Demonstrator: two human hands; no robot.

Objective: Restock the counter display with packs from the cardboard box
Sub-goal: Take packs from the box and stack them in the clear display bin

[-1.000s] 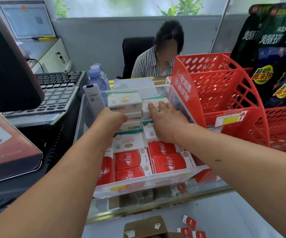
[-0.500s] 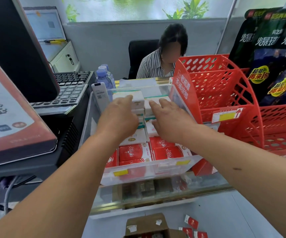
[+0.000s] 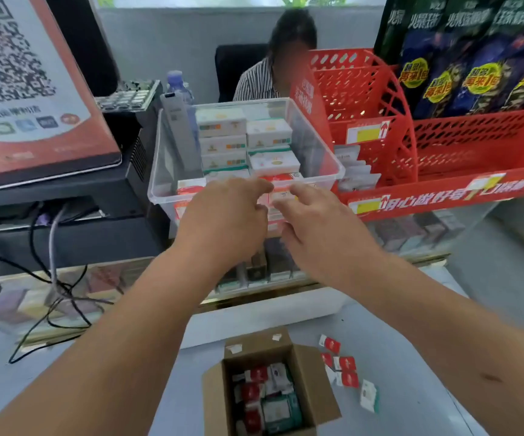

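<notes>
Open cardboard box (image 3: 254,343) of packs (image 3: 278,407)

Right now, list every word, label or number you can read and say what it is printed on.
"再来1包": yellow round stickers on the dark snack bags.
White characters on the red rack front strip: too blurred.
Captions on the QR code sign: too blurred.
Print on the packs in the clear bin: too small.

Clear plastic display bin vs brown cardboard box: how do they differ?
The clear plastic display bin is see-through; the brown cardboard box is opaque. The bin sits up on the glass counter; the box sits lower, on the grey surface. The bin's packs stand in neat stacks; the box's packs lie jumbled. Both are open-topped and hold red and white packs.
</notes>
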